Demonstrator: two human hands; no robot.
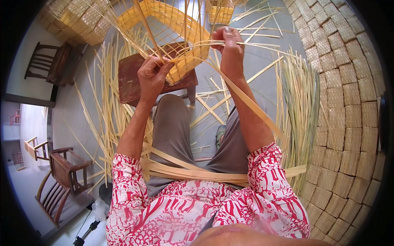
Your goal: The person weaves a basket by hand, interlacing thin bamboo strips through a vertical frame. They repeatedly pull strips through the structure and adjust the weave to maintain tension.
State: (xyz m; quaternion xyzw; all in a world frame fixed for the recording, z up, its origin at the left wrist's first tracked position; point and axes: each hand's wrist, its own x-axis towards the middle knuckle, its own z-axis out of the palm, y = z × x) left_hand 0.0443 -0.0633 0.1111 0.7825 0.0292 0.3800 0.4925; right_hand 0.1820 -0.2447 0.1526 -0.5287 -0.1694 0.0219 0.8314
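A partly woven yellow basket (174, 19) with upright stakes rests on a worn reddish-brown stool (130, 84) in front of my knees. My left hand (152, 76) pinches the basket's near corner, where stakes and a strip meet at the fingertips. Thin pale bamboo strips (197, 44) run from that corner to my right hand (230, 47), which is raised to the right and closed on them. One wider strip (250, 102) curves from the left fingertips past my right forearm. Several flat strips (205, 175) lie across my lap.
Long bundles of strips lie on the floor at left (108, 90) and right (297, 106), with loose pieces between. Stacked woven baskets (340, 102) line the right side; others (78, 18) stand far left. Wooden chairs (65, 170) are at left.
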